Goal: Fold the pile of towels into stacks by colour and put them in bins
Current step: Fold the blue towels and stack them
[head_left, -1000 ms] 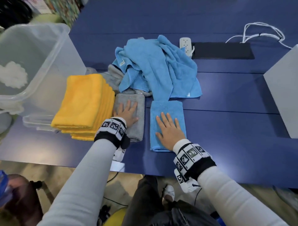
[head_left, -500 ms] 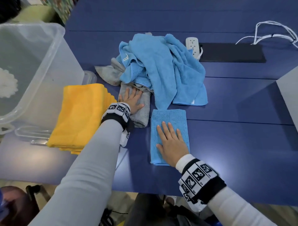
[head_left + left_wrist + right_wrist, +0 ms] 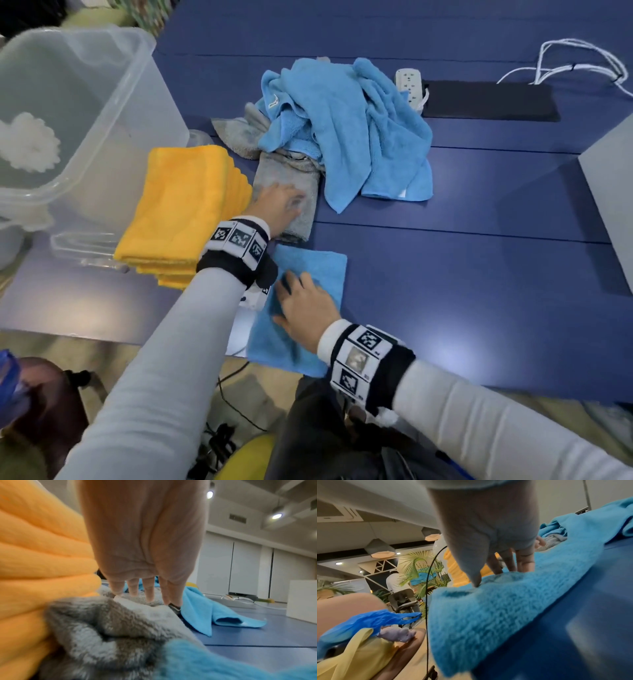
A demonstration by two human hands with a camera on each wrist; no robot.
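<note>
My left hand (image 3: 284, 202) lies flat on a folded grey towel (image 3: 294, 181), its straight fingers (image 3: 137, 588) pressing the towel's top beside the yellow stack (image 3: 185, 212). My right hand (image 3: 294, 291) presses down on a folded blue towel (image 3: 318, 270). That towel lies at the table's near edge, and its near end hangs over. In the right wrist view the thumb and fingers (image 3: 510, 562) dig into the blue towel (image 3: 505, 608). Behind the grey towel sits a loose pile of blue towels (image 3: 342, 130) with a crumpled grey one (image 3: 239, 130) under its left side.
A clear plastic bin (image 3: 113, 102) stands at the left, with its lid (image 3: 82, 240) flat on the table beside the yellow stack. A power strip (image 3: 409, 85), black mat (image 3: 486, 101) and white cables (image 3: 575, 61) lie at the back. A grey box (image 3: 613, 192) stands at the right.
My right hand has dragged the folded blue towel toward me and leftward, so it now overhangs the edge. The left hand has stayed on the grey towel, which moved up against the pile.
</note>
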